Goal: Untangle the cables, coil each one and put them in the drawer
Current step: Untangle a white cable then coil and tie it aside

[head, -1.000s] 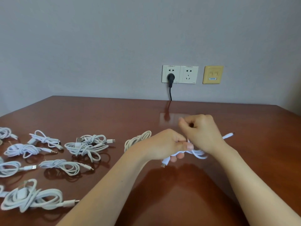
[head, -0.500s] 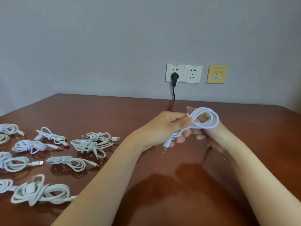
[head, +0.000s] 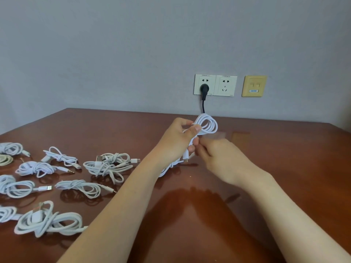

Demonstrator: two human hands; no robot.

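Head view: below the wall socket (head: 215,85) and above the tabletop (head: 284,168), the left hand (head: 178,143) holds a white cable (head: 206,117). Its thumb and fingers (head: 195,128) pinch a small coil whose loops stand just under the socket's black plug (head: 204,89). The loose tail hangs to the tabletop. The right hand (head: 218,158) is below the socket too, fingers curled at that tail; blur hides whether they grip it. Down and left of the socket lie many coiled cables (head: 106,164).
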